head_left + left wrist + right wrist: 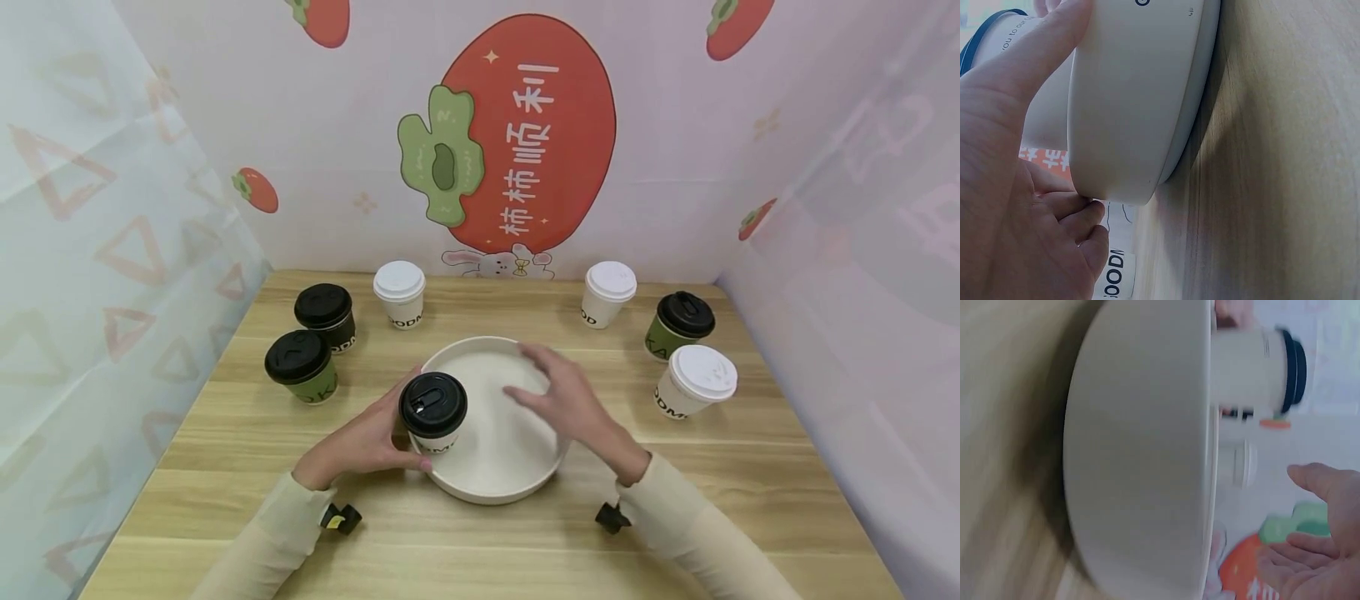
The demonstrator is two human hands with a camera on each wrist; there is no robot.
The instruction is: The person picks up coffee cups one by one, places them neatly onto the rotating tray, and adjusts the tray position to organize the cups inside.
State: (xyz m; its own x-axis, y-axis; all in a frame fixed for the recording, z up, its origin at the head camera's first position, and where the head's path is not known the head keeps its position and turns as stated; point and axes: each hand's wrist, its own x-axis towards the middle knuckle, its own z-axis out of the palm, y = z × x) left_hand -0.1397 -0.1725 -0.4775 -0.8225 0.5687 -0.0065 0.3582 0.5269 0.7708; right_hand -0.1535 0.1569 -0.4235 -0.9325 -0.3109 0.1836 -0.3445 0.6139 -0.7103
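A round, high-walled white tray sits on the wooden table, and a white paper coffee cup with a black lid stands upright inside its left side. My left hand grips the tray's left side, thumb at the near rim and fingers farther back; the left wrist view shows curled fingertips against the tray wall. Over the tray's right part, my right hand hovers with fingers spread and nothing in it. The right wrist view shows this hand apart from the tray wall.
On the left stand a black cup, a green cup with black lid and a white cup. At right are two white cups and a green cup with black lid. A printed cloth backdrop encloses the table.
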